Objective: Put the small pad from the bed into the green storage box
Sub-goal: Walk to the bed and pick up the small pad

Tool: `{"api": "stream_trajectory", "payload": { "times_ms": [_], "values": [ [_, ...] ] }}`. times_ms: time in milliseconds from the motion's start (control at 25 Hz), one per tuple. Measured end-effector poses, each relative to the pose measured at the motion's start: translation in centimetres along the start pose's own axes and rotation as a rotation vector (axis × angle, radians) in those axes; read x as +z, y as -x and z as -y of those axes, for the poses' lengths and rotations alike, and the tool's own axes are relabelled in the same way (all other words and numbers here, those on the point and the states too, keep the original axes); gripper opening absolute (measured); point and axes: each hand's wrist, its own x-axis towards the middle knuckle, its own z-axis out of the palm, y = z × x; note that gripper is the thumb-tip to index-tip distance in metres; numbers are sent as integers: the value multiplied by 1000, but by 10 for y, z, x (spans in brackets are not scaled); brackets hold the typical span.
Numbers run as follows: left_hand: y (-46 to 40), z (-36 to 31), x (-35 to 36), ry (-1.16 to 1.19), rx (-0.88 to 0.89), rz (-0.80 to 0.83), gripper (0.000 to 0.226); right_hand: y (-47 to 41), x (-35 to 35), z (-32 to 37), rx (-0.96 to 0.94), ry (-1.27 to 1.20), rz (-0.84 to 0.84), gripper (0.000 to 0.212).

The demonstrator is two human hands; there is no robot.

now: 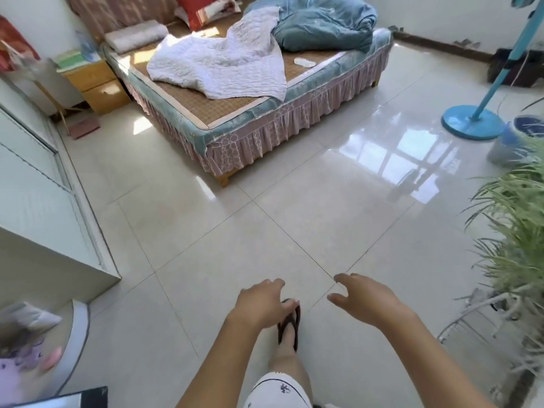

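Note:
A small white oval pad (304, 62) lies flat on the woven mat of the bed (235, 119), near the bed's right edge, below a crumpled blue quilt. My left hand (260, 301) and my right hand (363, 298) hover over the tiled floor near the bottom of the view, far from the bed, both empty with fingers apart. No green storage box can be made out in this view.
A white quilt (217, 66) sprawls across the bed. A wooden nightstand (94, 83) stands left of it, white cabinets (35, 184) line the left wall. A blue fan base (474, 122), a bucket (515, 139) and a leafy plant (518, 231) occupy the right. Glossy floor tiles lie between.

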Motion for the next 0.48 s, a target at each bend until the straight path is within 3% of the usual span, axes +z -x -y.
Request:
{"api": "stream_trajectory", "payload": {
  "times_ms": [480],
  "values": [
    [-269, -24, -208, -66, 97, 19, 60, -261, -181, -20, 135, -58, -37, 56]
  ]
}}
